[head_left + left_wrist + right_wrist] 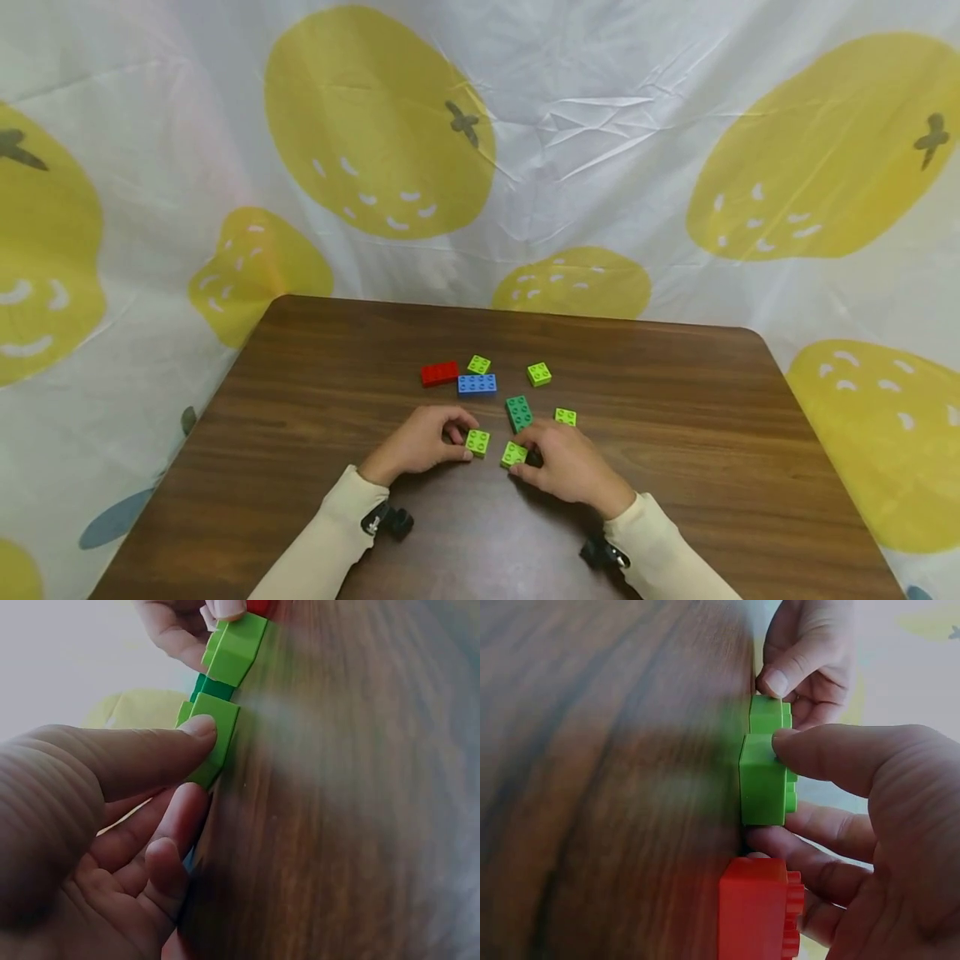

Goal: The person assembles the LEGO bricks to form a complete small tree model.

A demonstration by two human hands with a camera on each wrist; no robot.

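Note:
My left hand pinches a lime green 2x2 toy brick between thumb and fingers, low over the brown table. Facing it, my right hand pinches another lime brick by its near and far sides. A small gap separates the two bricks in the head view. Just beyond the right fingers lies a dark green brick. Close to the right hand in the right wrist view is a red brick, which the hand hides from the head view. Both bricks stand studs up.
Farther back on the wooden table are a long red brick, a blue brick and a lime brick behind it. More lime bricks lie at the right, one at the back, another partly behind my right hand.

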